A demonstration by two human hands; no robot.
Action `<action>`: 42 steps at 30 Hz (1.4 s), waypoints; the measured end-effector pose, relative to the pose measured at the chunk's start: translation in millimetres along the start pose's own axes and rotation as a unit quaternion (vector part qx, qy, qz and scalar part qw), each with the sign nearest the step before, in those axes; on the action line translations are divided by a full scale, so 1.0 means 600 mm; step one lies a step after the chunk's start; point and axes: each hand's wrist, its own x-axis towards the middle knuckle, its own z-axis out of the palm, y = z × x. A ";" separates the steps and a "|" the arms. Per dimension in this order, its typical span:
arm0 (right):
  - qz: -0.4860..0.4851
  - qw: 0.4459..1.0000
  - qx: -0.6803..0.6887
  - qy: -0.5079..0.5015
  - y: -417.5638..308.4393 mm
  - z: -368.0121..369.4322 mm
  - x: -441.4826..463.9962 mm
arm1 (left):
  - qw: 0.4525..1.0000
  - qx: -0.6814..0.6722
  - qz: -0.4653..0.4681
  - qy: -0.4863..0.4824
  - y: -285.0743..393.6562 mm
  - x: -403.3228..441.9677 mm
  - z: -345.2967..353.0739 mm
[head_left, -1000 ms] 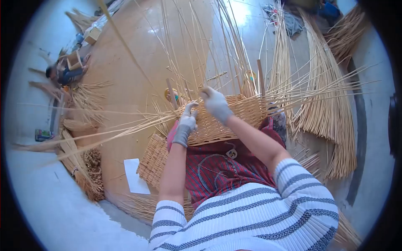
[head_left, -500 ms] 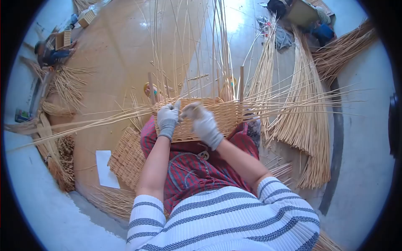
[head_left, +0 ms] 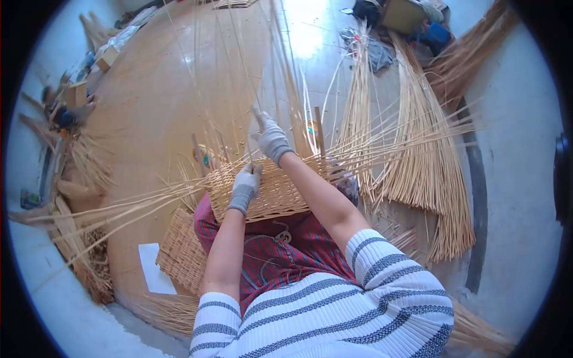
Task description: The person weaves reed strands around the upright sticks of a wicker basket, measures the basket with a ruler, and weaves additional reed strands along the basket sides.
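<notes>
A half-woven wicker basket (head_left: 280,194) rests across my lap, its long upright strands rising from the far edge. My left hand (head_left: 246,184), in a pale glove, is closed on the basket's upper edge, thumb up, beside a strand. Beyond that edge, my gloved right hand (head_left: 271,138) is raised with its fingers pinched around a thin wicker strand; blur partly hides the fingertips. Bundles of loose strands stick out sideways from the basket's left and right ends. Wooden stakes (head_left: 320,131) stand at its corners.
Large bundles of long wicker strands (head_left: 418,173) lie on the right. A woven panel (head_left: 182,250) and a white sheet (head_left: 156,268) lie at the left. More wicker stands along the left wall, where another person (head_left: 62,113) sits. Bags and boxes are at the far right.
My right hand has moved from close above the basket to farther forward and up, its arm stretched out. My left hand stays at the basket's edge. The view has shifted slightly.
</notes>
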 end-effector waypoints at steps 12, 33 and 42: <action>0.261 0.934 0.163 0.184 0.102 -0.377 -0.076 | 0.889 0.071 0.425 0.152 0.218 -0.078 0.049; 0.505 0.758 0.343 0.230 0.187 -0.305 -0.083 | 0.929 0.106 0.341 0.101 0.211 -0.090 0.160; 0.450 0.665 0.496 0.330 0.290 -0.285 -0.091 | 0.922 0.077 0.358 0.122 0.212 -0.091 0.147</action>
